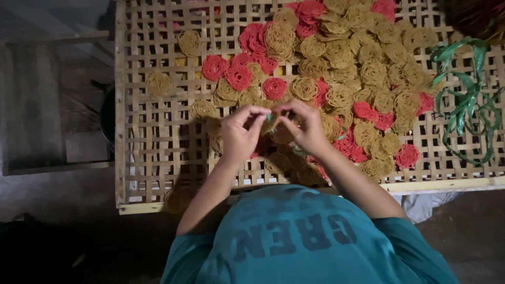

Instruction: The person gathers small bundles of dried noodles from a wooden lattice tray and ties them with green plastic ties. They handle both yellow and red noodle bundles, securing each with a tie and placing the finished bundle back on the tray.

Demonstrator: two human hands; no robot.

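Both pinched on a green strip [269, 119] between left hand [239, 132] and right hand [304, 126], right over the noodle rounds [336, 94] on the bamboo rack [158, 158].

The left part of the woven bamboo tray [158, 152] lies mostly bare, with only a few lone yellow noodle coils [159, 84] well apart, so a hand could pass there freely. The middle and right are crowded with touching yellow and red coils [239, 76], leaving almost no gaps. Green strips [465, 105] sprawl over the tray's right edge. Both hands, the left hand [239, 134] and right hand [305, 126], meet over the near centre, blocking that spot. A wooden frame [47, 105] stands beside the tray's left side.
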